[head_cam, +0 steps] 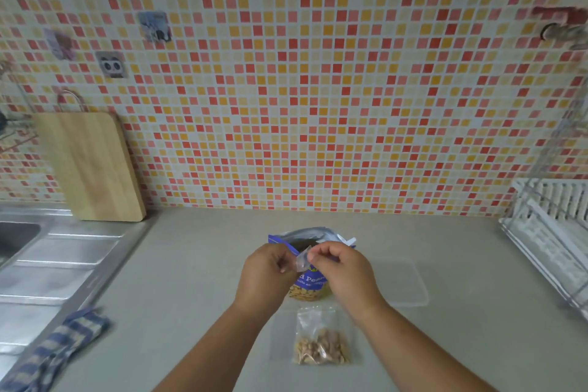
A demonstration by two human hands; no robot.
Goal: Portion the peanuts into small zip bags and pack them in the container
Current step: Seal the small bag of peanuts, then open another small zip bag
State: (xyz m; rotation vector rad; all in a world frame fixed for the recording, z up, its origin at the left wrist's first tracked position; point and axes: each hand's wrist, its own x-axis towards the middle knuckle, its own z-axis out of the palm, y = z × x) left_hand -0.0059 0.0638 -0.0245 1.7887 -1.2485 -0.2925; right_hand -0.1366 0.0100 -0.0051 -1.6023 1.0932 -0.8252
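Observation:
A blue peanut pouch [310,239] stands open on the grey counter, its clear window showing peanuts low down. Just in front of its mouth, my left hand [265,274] and my right hand [342,270] pinch a small clear zip bag [302,259] between their fingertips; whether it holds anything is hidden. Nearer to me lies a small zip bag of peanuts [321,342] flat on the counter, with another clear flat bag [280,337] beneath or beside it. To the right of my right hand sits a clear rectangular container [404,283].
A steel sink and drainboard [60,264] fill the left side, with a blue checked cloth [54,350] at its front edge. A wooden cutting board [92,165] leans against the tiled wall. A white dish rack [553,232] stands at the right.

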